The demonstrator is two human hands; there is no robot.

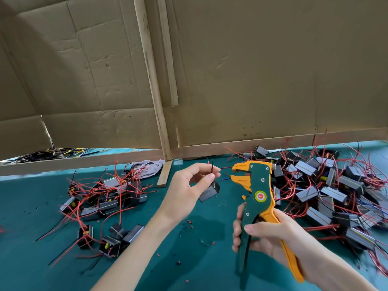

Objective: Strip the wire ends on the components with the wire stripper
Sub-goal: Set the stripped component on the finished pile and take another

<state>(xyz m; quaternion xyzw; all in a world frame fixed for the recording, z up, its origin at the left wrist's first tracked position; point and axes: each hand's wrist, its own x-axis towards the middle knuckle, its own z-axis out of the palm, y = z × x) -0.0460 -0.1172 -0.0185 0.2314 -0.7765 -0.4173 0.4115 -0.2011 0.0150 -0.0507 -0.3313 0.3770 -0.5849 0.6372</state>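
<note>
My left hand (189, 185) holds a small black and grey component (210, 191) above the green table, pinching its black wire (212, 167) upright between thumb and fingers. My right hand (266, 234) grips the handles of the green and orange wire stripper (255, 185), which stands upright with its orange jaws (238, 174) apart and pointing left. The jaws are a short way to the right of the wire tip, not touching it.
A pile of components with red and black wires (105, 198) lies on the left of the green table (189, 267), and a larger pile (327, 185) on the right. Cut insulation bits (190, 223) dot the mat. A cardboard wall with a wooden post (155, 91) stands behind.
</note>
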